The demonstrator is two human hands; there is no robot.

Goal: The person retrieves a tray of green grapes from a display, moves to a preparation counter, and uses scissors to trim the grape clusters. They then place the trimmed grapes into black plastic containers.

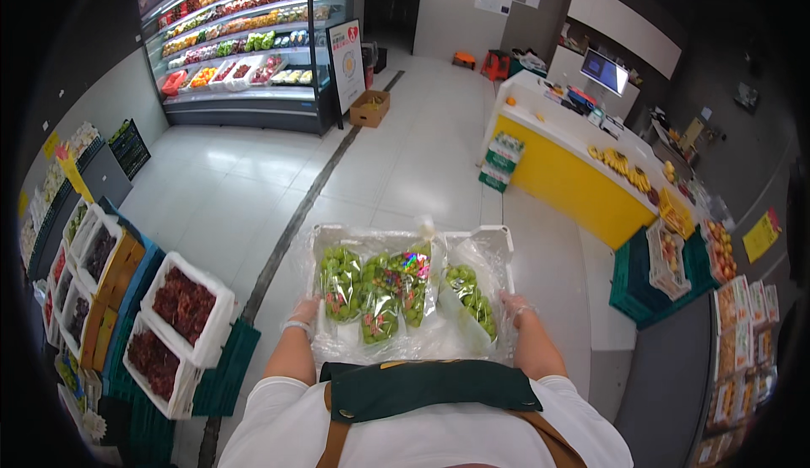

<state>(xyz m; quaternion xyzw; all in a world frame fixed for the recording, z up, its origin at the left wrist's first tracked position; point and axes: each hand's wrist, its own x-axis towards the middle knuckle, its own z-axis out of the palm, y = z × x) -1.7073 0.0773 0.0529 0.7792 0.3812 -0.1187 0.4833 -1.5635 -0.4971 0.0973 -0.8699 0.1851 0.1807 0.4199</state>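
Note:
Held before my body is a white plastic crate lined with clear plastic film. Inside lie several clear bags of green grapes, some with printed labels. One more bag of green grapes rests at the right, partly under a loose plastic sheet. My left hand, in a clear glove, grips the crate's left side. My right hand, gloved the same way, grips its right side. The fingers of both hands are partly hidden by the crate and film. A dark green apron shows just behind the crate.
Foam boxes of red grapes stand on green crates to the left. A yellow-fronted counter with bananas is ahead right. Further off are a lit refrigerated display, a sign board and a cardboard box. Packaged goods line the right.

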